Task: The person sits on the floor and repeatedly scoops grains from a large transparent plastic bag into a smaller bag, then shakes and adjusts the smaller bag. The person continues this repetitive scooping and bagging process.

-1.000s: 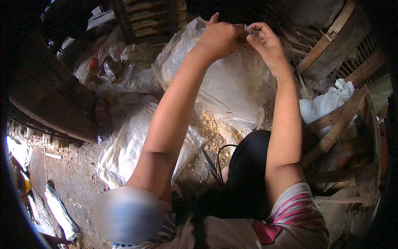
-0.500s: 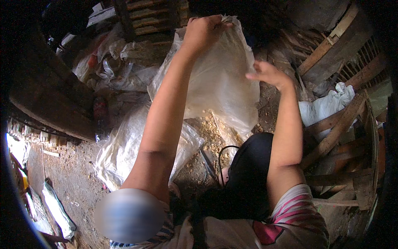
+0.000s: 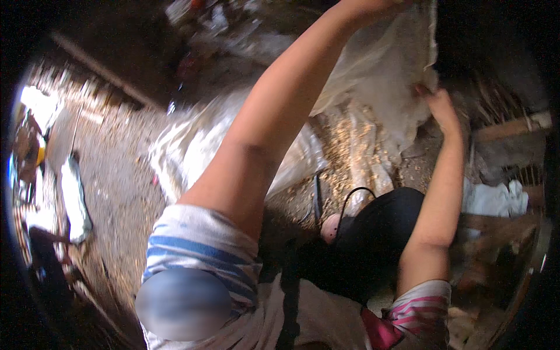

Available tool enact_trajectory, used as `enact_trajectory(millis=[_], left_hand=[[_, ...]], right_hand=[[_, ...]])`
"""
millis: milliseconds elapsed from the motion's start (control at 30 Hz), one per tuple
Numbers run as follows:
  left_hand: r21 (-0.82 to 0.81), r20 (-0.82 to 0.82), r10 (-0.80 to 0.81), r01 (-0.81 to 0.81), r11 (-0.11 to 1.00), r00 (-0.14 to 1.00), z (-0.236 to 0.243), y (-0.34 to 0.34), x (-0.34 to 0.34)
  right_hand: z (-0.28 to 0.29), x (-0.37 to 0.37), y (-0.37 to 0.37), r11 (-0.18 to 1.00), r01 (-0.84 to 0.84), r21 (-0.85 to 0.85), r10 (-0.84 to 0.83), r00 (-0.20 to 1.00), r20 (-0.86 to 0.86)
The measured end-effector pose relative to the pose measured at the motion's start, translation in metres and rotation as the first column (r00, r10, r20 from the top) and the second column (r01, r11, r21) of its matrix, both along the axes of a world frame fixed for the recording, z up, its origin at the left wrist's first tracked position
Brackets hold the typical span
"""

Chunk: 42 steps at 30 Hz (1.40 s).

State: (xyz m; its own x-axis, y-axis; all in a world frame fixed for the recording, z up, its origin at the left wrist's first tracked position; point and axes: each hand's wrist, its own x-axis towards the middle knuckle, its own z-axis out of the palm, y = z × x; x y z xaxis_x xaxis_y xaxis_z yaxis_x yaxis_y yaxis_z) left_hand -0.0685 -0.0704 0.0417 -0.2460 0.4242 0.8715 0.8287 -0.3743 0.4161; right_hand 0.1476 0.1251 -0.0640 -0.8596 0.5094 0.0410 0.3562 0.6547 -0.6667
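Observation:
At the top edge of the view, my left hand [image 3: 373, 8] is raised with its fingers closed on the upper edge of a large, cloudy plastic bag [image 3: 382, 73]. The bag hangs down from it in a wide sheet. My right hand [image 3: 441, 109] is at the bag's right edge, blurred by motion, its fingers apart; whether they touch the plastic is hard to tell. Below the bag, small pale-brown chips or grains [image 3: 341, 149] lie scattered on the ground. Another crumpled clear plastic bag [image 3: 204, 131] lies beneath my left forearm.
A dark bent cord or handle [image 3: 350, 195] rises beside my knee, near a pink shoe [image 3: 331, 227]. On the right are a white sack [image 3: 496, 198] and wooden boards [image 3: 513, 128]. A long pale bundle [image 3: 74, 201] lies on the dirt floor at left.
My view has swung, so the scene sits differently in it. Both hands appear farther right, the left one higher, with the plastic bag still in it. The right hand stays beside the bag's edge.

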Motion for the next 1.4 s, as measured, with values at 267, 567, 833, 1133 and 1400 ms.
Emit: enact_trajectory(millis=[267,567,833,1133,1400], left_hand=[[-0.092,-0.590,0.443,-0.601,0.794,0.675,0.003,-0.125,-0.114],[-0.379,0.634,0.549,-0.401,0.834,0.544,-0.142,-0.514,-0.074],[-0.729,0.469,0.764,-0.294,0.618,0.443,-0.278,-0.572,0.089],[-0.879,0.304,0.865,-0.233,0.416,0.399,-0.385,-0.584,0.136],[-0.967,-0.192,0.806,-0.247,-0.059,0.560,-0.339,-0.572,0.143]], right_hand=[[-0.017,-0.011,0.010,0.969,-0.066,0.239,0.044,0.994,0.098],[-0.008,-0.086,-0.177,0.672,-0.118,0.732,0.506,0.795,-0.336],[-0.125,-0.124,-0.243,0.486,-0.476,0.733,0.779,0.616,-0.116],[-0.218,-0.089,-0.255,0.275,-0.783,0.558,0.844,0.474,0.249],[-0.227,-0.077,-0.251,0.079,-0.940,0.333,0.870,0.228,0.436]])
